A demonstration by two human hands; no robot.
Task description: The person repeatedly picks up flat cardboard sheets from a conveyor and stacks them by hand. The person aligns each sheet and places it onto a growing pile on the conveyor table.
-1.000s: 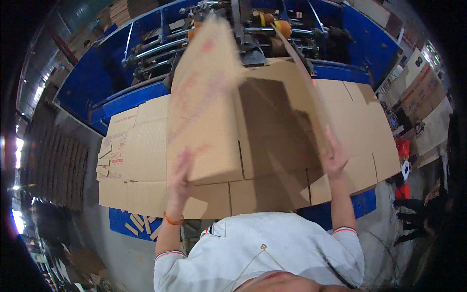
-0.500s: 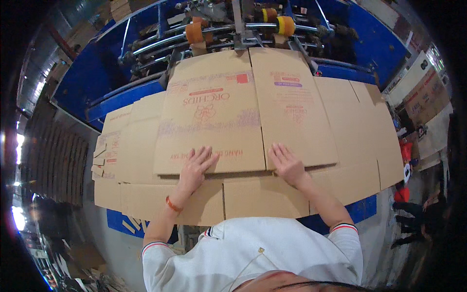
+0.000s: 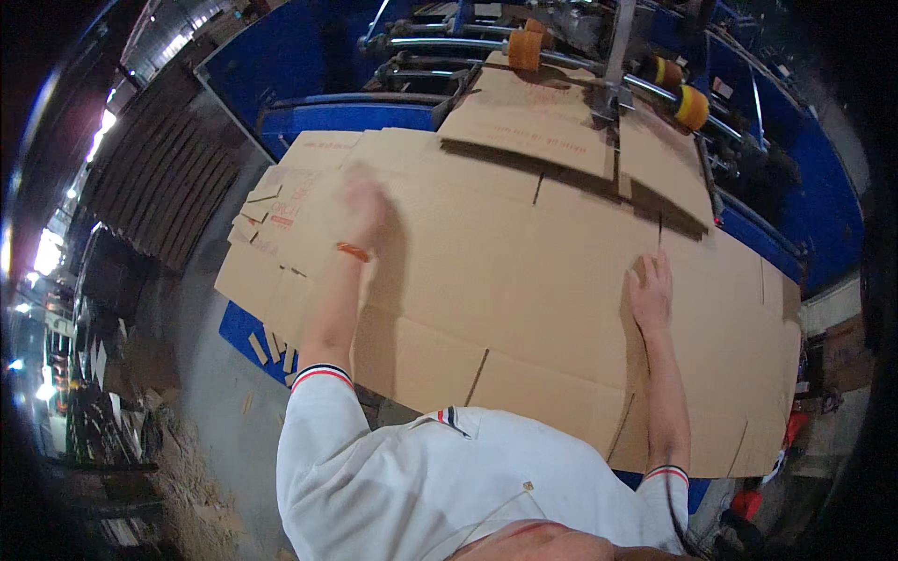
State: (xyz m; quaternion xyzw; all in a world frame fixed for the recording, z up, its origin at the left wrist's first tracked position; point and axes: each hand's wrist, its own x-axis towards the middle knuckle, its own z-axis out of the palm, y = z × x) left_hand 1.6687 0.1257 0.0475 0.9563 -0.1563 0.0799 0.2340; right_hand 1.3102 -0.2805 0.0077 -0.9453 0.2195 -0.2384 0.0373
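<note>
A big flat brown cardboard sheet (image 3: 524,271) with slots and creases lies on top of a stack in front of me. My left hand (image 3: 367,208) is blurred, resting flat on the sheet's left part, an orange band at its wrist. My right hand (image 3: 650,292) lies flat with fingers apart on the sheet's right part. Neither hand holds anything. Another printed cardboard sheet (image 3: 533,122) lies further away, half under the machine's rollers.
A blue machine (image 3: 786,178) with steel bars and orange rollers (image 3: 526,49) stands behind the stack. More cardboard sheets (image 3: 271,201) stick out at the left. Stacked cardboard (image 3: 159,178) lines the left wall. Scraps litter the grey floor (image 3: 206,393).
The lifted printed sheet was laid down and pushed away toward the rollers. Both hands now rest on a plain sheet, the left hand having swept to the left.
</note>
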